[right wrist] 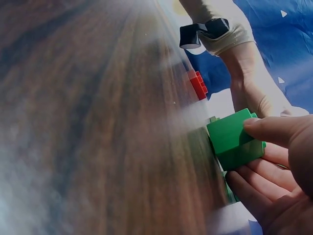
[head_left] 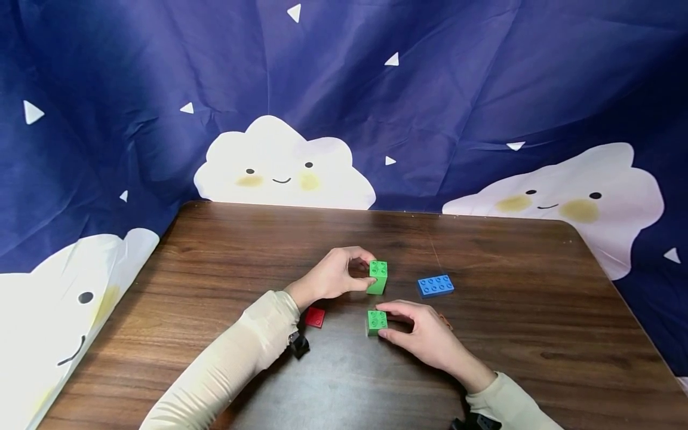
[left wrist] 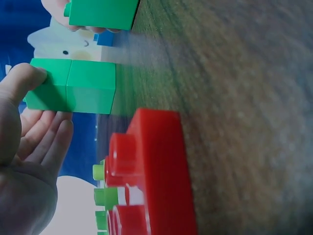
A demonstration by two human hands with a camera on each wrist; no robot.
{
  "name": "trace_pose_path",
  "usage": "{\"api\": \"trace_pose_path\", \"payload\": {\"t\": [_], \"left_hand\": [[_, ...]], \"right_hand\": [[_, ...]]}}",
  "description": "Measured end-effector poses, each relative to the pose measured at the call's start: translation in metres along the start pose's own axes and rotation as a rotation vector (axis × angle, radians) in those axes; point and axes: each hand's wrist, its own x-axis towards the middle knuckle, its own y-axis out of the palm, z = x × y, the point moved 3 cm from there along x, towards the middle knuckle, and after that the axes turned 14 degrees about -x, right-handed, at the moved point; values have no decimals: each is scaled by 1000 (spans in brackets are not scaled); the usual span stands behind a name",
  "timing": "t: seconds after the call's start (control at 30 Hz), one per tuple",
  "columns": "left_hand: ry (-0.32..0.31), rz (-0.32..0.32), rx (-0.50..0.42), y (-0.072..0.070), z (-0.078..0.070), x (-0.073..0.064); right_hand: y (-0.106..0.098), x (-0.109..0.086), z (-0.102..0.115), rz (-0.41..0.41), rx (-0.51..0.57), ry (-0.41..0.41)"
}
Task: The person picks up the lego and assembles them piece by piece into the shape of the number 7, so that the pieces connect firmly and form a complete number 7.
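My left hand [head_left: 335, 273] pinches an upright stack of two green toy bricks [head_left: 378, 278] between thumb and fingers. In the left wrist view, the seam between the stacked bricks [left wrist: 91, 87] shows, with the thumb on the upper one. Closer to me, my right hand [head_left: 427, 334] holds a single square green brick [head_left: 377, 322] by thumb and fingertips. The right wrist view has this green brick [right wrist: 234, 139] low by the tabletop, its studs turned away. A flat red brick [head_left: 315, 317] lies beside the left wrist, large in the left wrist view's foreground.
A blue eight-stud brick [head_left: 436, 286] rests right of the green stack. Something small and orange [head_left: 445, 321] peeks out behind the right hand. Light green studs [left wrist: 111, 197] show behind the red brick. A cloud-printed blue curtain [head_left: 322, 71] hangs behind the brown wooden table [head_left: 537, 286].
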Motion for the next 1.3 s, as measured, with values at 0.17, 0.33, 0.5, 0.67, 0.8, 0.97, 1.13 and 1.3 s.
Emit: {"api": "trace_pose_path", "payload": {"t": [0.17,0.33,0.5,0.67,0.8,0.97,1.13,1.3], "left_hand": [[12,-2,0,-1,0,-1],[7,-3,1,-1,-1,-1],[14,-1,-12,0,-1,-2],[16,1,-33,1,0,-3],[17,5,-38,1,0,-3],[21,11,-36,2,0,-3],[8,9,-47,3,1,-3],[10,7,-49,3,1,-3]], "right_hand": [[-2,0,2,-16,-13,13],[-4,0,4,-51,-27,5],[-8,0,6,-121,-44,-40],[-15,1,8,-172,-71,-50],[-19,1,9,-176,-72,-36],[-24,2,9,-190,-72,-28],[-28,4,11,-205,-57,-27],[-32,5,12,-220,-16,-46]]}}
